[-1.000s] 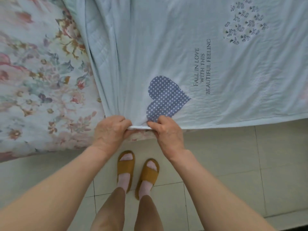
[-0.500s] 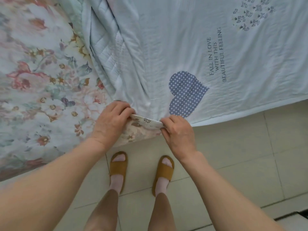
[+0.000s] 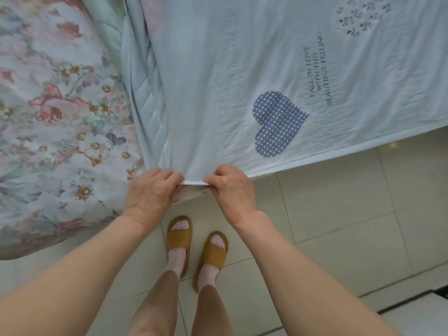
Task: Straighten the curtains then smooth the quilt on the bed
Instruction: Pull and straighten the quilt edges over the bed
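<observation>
A pale blue quilt (image 3: 242,69) with a dotted blue heart and printed words lies over the bed, bunched into folds along its left side. My left hand (image 3: 150,190) and my right hand (image 3: 232,187) both pinch its near hem at the bed's edge, a short strip of hem stretched between them. Left of the quilt the floral bedsheet (image 3: 55,117) is uncovered. No curtains are in view.
Beige floor tiles (image 3: 351,214) run along the bed's near side. My feet in brown slippers (image 3: 179,236) stand just below my hands. A dark strip (image 3: 441,291) shows at the far right edge of the floor.
My hands, gripping the hem throughout, have drawn closer together. The hem strip between them, tilted and showing the floral underside half a second ago, is level and taut again.
</observation>
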